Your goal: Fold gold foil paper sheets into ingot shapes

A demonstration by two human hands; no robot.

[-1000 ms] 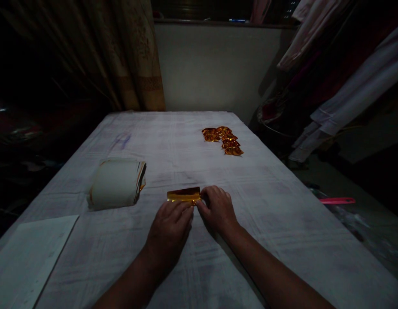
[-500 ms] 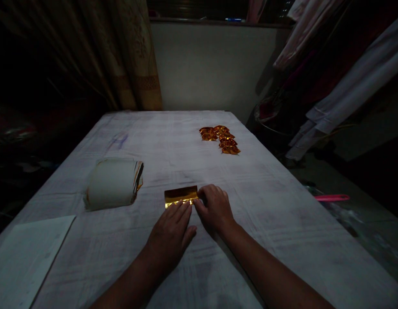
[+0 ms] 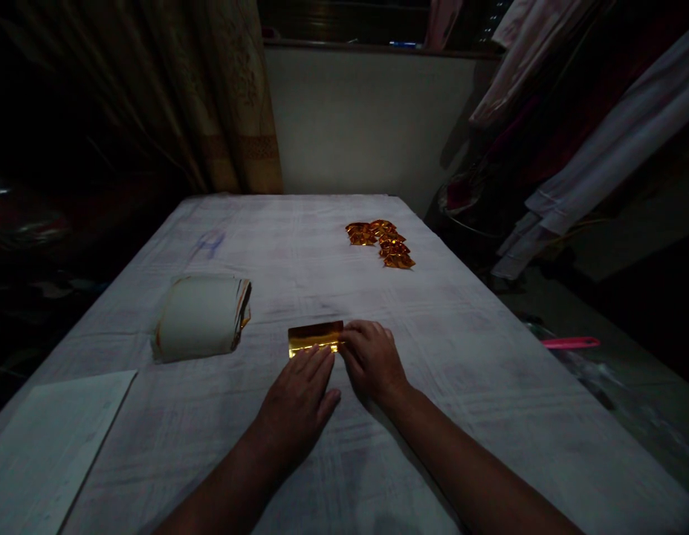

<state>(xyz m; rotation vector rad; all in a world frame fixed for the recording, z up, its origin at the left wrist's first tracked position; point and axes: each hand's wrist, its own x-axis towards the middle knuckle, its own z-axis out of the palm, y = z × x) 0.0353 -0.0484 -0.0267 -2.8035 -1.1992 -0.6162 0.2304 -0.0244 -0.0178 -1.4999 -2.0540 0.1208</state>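
Observation:
A small sheet of shiny gold foil paper [image 3: 315, 334] lies on the cloth-covered table in front of me, a crease running along its near part. My left hand [image 3: 300, 386] rests flat with fingers stretched out, the fingertips touching the near edge of the sheet. At the sheet's right end, my right hand [image 3: 373, 359] is closed, its curled fingers and thumb on the edge of the foil. Farther back on the right sit several folded gold foil pieces [image 3: 397, 251], grouped in two overlapping rows.
A stack of pale paper sheets [image 3: 202, 318] with foil at its edge lies left of my hands. Nearer is a flat white sheet or board [image 3: 59, 438]. Clothes [image 3: 600, 141] hang on the right, above a pink handle [image 3: 571, 342]. A curtain [image 3: 238, 96] hangs behind on the left.
My right fingers have shifted slightly at the foil's right edge, and the left fingertips sit a little farther right along the sheet. The view has tilted slightly.

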